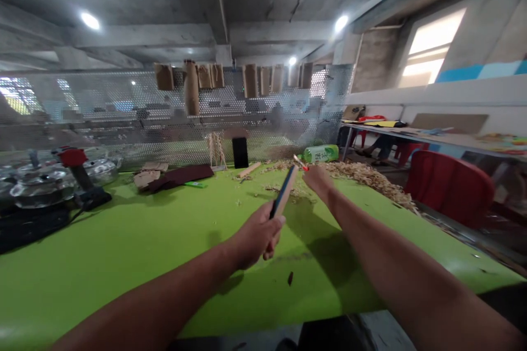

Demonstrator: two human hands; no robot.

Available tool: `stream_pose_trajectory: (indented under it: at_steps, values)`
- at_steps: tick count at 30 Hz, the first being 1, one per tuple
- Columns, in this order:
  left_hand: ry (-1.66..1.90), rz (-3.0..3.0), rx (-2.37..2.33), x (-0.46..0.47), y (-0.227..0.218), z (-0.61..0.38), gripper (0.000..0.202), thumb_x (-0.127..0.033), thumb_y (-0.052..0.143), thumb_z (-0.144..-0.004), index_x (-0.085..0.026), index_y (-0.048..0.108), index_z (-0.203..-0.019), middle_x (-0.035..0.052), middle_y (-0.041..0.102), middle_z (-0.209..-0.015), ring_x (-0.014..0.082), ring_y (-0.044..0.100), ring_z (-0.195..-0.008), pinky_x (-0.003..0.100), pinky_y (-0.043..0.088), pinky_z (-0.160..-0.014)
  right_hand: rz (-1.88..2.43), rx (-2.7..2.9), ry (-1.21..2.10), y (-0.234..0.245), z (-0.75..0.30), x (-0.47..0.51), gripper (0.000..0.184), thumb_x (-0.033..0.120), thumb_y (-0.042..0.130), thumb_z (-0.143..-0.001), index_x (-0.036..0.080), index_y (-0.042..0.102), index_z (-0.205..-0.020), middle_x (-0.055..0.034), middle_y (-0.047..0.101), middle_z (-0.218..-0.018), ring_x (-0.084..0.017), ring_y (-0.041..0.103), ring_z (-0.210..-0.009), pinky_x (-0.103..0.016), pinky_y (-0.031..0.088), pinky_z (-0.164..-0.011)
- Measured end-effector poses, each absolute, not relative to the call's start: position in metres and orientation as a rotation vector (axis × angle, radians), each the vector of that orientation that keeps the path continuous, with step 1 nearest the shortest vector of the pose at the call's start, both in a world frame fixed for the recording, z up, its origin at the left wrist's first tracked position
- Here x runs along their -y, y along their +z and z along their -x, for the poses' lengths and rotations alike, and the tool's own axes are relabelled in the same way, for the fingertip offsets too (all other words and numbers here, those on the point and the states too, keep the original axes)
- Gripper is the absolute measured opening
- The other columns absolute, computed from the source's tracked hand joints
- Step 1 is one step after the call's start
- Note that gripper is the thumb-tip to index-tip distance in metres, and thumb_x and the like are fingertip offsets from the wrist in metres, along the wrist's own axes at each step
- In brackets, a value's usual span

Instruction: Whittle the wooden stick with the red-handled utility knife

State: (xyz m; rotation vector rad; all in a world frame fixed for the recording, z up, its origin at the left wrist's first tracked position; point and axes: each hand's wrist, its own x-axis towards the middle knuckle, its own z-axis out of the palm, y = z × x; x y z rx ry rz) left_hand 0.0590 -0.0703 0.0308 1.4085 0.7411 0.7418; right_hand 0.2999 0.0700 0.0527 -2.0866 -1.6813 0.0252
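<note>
My left hand [258, 236] is closed around the lower end of a flat wooden stick [285, 193] with a dark edge, held tilted up and away over the green table [123, 252]. My right hand [318, 178] reaches farther out, fingers closed on a small red-handled tool [300, 163] whose tip meets the top end of the stick. Both forearms stretch out from the bottom of the view.
Wood shavings [370, 178] are heaped at the table's far right, by a green bottle [321, 153] lying on its side. A black block [240, 152], a thin stick frame [216, 151], dark sheets [181, 176] and a red-topped tool [80, 175] stand at the back before a mesh screen. A red chair [450, 186] is on the right.
</note>
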Motion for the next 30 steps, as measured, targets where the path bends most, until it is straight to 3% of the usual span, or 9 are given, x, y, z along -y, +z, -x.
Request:
stream_pose_trajectory:
  at_steps: [4,10,14,17,23,30]
  values:
    - [0.879,-1.246,-0.76,0.049,0.03,-0.05,0.05,-0.029,0.053,-0.091,-0.016,0.037,-0.136,-0.0057,0.047,-0.064,0.0062,0.036,-0.044,0.017,0.034,-0.038,1.955,1.684,0.007,0.05,-0.281,-0.065,0.025,0.027,0.048,-0.09,0.015,0.07,-0.094,-0.0123,0.069,-0.086,-0.02,0.061,-0.075,-0.026,0.035,-0.061]
    - [0.982,-1.17,-0.857,0.032,0.037,-0.041,0.021,-0.022,0.054,-0.083,-0.018,0.047,-0.102,-0.0079,0.04,-0.063,0.0045,0.033,-0.04,0.016,0.026,-0.034,1.712,1.945,0.098,0.041,-0.231,-0.034,0.036,0.047,0.048,-0.091,0.019,0.069,-0.092,-0.0038,0.067,-0.077,-0.013,0.05,-0.062,-0.024,0.027,-0.056]
    - [1.004,-1.16,-0.881,0.033,0.04,-0.042,0.016,-0.021,0.054,-0.081,-0.02,0.046,-0.095,-0.0081,0.039,-0.064,0.0039,0.032,-0.041,0.015,0.025,-0.034,1.719,2.104,0.011,0.036,-0.219,-0.02,0.029,0.035,0.047,-0.09,0.021,0.072,-0.091,-0.0045,0.069,-0.077,-0.014,0.053,-0.063,-0.025,0.027,-0.056]
    - [1.019,-1.165,-0.863,0.03,0.038,-0.04,0.017,-0.022,0.055,-0.08,-0.021,0.045,-0.094,-0.0081,0.04,-0.066,0.0034,0.031,-0.041,0.015,0.024,-0.034,1.746,2.185,-0.098,0.036,-0.211,-0.015,0.027,0.027,0.048,-0.087,0.023,0.072,-0.094,-0.0062,0.072,-0.082,-0.016,0.058,-0.067,-0.025,0.03,-0.058]
    - [1.023,-1.226,-0.895,0.027,0.033,-0.043,0.017,-0.025,0.053,-0.084,-0.023,0.046,-0.099,-0.0089,0.038,-0.066,0.0036,0.03,-0.04,0.014,0.021,-0.033,1.815,2.228,-0.2,0.04,-0.209,-0.009,0.03,0.026,0.043,-0.09,0.023,0.072,-0.099,-0.0086,0.073,-0.087,-0.019,0.064,-0.074,-0.026,0.037,-0.063]
    - [0.962,-1.184,-0.901,0.042,0.033,-0.05,0.029,-0.027,0.046,-0.094,-0.019,0.044,-0.121,-0.0072,0.043,-0.068,0.0037,0.03,-0.041,0.015,0.024,-0.035,1.904,2.123,-0.176,0.041,-0.22,-0.026,0.035,0.028,0.041,-0.092,0.02,0.073,-0.103,-0.0133,0.073,-0.093,-0.021,0.067,-0.082,-0.027,0.043,-0.07]
